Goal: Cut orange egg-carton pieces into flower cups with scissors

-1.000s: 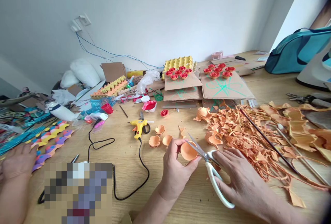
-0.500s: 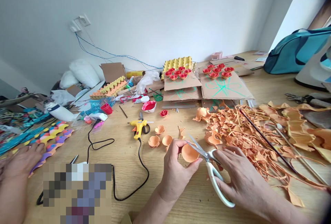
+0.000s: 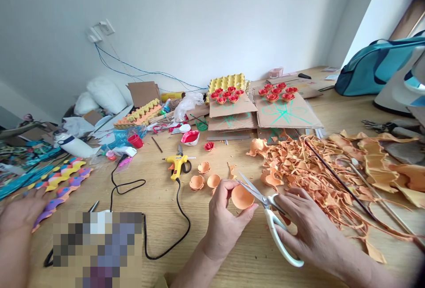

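Observation:
My left hand (image 3: pixel 223 217) grips a small orange egg-carton cup (image 3: pixel 242 197) between thumb and fingers, its hollow side toward me. In my right hand (image 3: pixel 303 223) are white-handled scissors (image 3: pixel 282 239), fingers through the loops. Their blades stand apart at the cup's upper rim; whether they touch it I cannot tell. Beyond my left hand lie several trimmed orange cups (image 3: pixel 197 183) on the table. A heap of orange carton scraps (image 3: pixel 299 164) spreads beyond my right hand.
A yellow glue gun (image 3: pixel 177 166) lies left of the cups, its black cord curling toward me. Red paper flowers (image 3: pixel 280 92) stand on cardboard sheets (image 3: pixel 288 115) behind. A dish of red paint (image 3: pixel 190 137) sits near. Another person's hand (image 3: pixel 25 210) rests by a painted carton strip at left.
The view has shifted slightly. My hands, the cup and the scissors keep nearly the same pose, and the scissors' blades remain apart. The other person's hand has moved a little left.

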The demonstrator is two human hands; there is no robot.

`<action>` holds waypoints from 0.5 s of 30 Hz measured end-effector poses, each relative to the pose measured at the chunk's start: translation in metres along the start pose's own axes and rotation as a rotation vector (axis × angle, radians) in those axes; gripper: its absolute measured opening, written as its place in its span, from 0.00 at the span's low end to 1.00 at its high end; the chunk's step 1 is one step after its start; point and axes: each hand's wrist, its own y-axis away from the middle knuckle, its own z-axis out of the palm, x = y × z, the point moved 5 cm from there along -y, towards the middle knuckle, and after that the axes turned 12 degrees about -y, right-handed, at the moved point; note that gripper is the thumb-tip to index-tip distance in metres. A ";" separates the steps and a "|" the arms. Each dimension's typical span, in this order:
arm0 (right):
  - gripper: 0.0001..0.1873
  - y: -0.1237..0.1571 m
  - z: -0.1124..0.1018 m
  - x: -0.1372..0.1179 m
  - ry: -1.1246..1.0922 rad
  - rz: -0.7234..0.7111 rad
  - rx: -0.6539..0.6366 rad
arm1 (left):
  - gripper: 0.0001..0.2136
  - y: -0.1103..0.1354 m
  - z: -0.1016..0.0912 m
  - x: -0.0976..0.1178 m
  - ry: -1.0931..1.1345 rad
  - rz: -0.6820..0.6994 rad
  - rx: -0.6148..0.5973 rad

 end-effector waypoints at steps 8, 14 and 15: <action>0.13 0.002 0.004 0.005 0.008 -0.025 -0.035 | 0.18 -0.002 -0.001 0.001 0.022 -0.011 -0.023; 0.14 0.003 0.006 0.021 -0.014 0.079 -0.041 | 0.20 -0.004 -0.001 -0.001 0.038 -0.040 -0.044; 0.14 0.002 0.005 0.023 -0.012 0.094 -0.032 | 0.20 -0.004 -0.001 -0.002 0.046 -0.044 -0.052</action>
